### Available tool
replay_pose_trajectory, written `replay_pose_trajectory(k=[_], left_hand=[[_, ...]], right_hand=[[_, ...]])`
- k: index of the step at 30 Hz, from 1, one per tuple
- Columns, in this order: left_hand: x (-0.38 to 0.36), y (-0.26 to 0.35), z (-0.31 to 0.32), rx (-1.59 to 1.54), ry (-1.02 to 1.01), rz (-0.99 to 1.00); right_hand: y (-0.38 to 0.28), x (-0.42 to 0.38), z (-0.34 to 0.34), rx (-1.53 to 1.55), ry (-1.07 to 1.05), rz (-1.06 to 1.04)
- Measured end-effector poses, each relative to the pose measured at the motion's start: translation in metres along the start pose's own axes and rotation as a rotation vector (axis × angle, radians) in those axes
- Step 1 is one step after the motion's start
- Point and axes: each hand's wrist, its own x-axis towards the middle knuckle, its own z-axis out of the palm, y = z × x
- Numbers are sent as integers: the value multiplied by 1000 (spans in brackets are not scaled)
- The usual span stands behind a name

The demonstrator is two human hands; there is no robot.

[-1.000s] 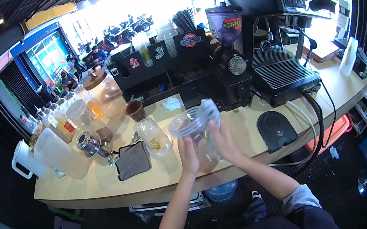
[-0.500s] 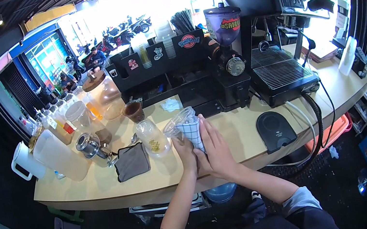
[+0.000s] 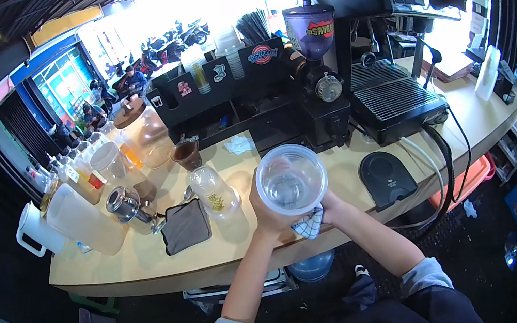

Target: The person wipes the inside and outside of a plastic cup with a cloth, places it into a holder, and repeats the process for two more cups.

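Note:
A clear plastic cup [image 3: 291, 180] with a round rim faces up toward me, above the counter's front edge. My left hand [image 3: 267, 212] is wrapped round its left side. On the cup's lower right, my right hand [image 3: 332, 208] holds a blue-and-white checked cloth [image 3: 309, 223]; its fingers are mostly behind the cup. Left of the cup lies another clear cup [image 3: 216, 193] with yellow print. Beside that is a folded dark grey cloth [image 3: 186, 227].
The wooden counter [image 3: 266, 242] carries a metal pitcher [image 3: 128, 205], a white jug [image 3: 38, 228], a brown cup [image 3: 187, 155], a glass jar [image 3: 145, 136], a coffee grinder [image 3: 327, 88], an espresso machine [image 3: 392, 96] and a black mat [image 3: 386, 177]. Two people [image 3: 136, 81] sit in the background.
The held cup has turned from lying sideways to showing its open rim, and moved slightly right. The checked cloth is now lower, by its right side. Both hands have moved apart around the cup.

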Motion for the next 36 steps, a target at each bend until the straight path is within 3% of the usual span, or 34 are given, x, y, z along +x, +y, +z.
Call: replay_pose_trajectory(k=[2,5,6,9,10,11,13,14,17,19,21,23,24,26,27,29,31,33,35,36], left_hand=[[9,1,-6,189,2,137],[12,-2,-19,298,51,82],[6,-6,-19,157,29,-74],[4,10,3,291,-99,3],[6,17,5,428,-176,124],[5,13,6,425,-177,125],[3,-6,7,126,66,-196],[5,-10,1,201,105,-375],[10,-13,-6,131,246,-288],[10,-8,-13,203,235,-230],[11,5,-24,391,32,-273],[13,24,-26,486,4,-302],[13,27,-27,580,-56,-230],[16,37,-26,718,-145,-167],[15,39,-25,718,-142,-170],[12,41,-23,942,-255,40],[10,47,-21,941,-286,55],[9,50,-24,885,-146,129],[4,48,-36,807,-70,11],[-1,39,-42,450,-53,-151]], right_hand=[[1,-4,8,-79,71,-21],[-8,-12,10,-214,159,-69],[-16,-16,12,-164,172,-134],[-26,-20,22,-163,228,-211],[-20,-18,23,-327,314,-220],[-14,-16,23,-493,399,-226],[-4,-11,22,-459,377,-329],[-1,-19,34,-494,345,-374],[-9,-34,51,-588,252,-455],[-24,-38,48,-648,323,-360],[-40,-30,17,-1050,333,-599],[-57,-29,-5,-1779,371,-881],[-58,-27,-6,-1783,363,-877],[-60,-32,13,-2130,520,-1194],[-58,-35,26,-2132,516,-1191],[-49,-34,52,-1343,164,-576],[-41,-30,55,-1345,78,-534],[-37,-29,60,-1152,-46,-592],[-36,-29,57,-1091,-78,-630],[-35,-31,56,-1066,-91,-622]])
